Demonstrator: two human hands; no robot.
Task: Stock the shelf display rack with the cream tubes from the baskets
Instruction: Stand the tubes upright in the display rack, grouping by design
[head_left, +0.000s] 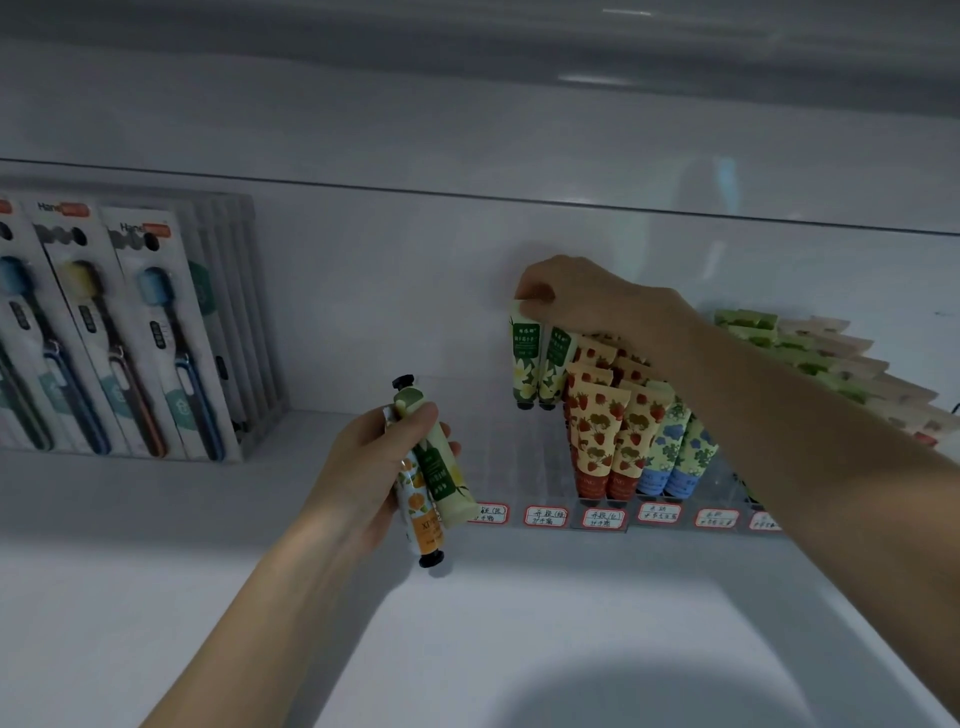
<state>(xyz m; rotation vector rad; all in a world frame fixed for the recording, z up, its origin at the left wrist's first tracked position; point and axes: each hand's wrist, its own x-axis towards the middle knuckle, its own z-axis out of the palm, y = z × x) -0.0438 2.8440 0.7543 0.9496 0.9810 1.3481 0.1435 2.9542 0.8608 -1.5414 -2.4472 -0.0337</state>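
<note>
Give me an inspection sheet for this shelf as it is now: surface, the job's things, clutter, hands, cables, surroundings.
Surface: white shelf, smooth, shadowed at the front.
Job's things: clear display rack holds strawberry tubes and blue-flower tubes, caps down; two green-label tubes are held at the back of the lane to their left; baskets not in view.
Clutter: nothing seen.
Hands: right hand pinches the tops of the green-label tubes; left hand grips a bunch of spare tubes, one of them orange.
Cables: nothing seen.
Surroundings: toothbrush packs stand at left; handwritten labels line the rack front; green and beige packets at right.
</note>
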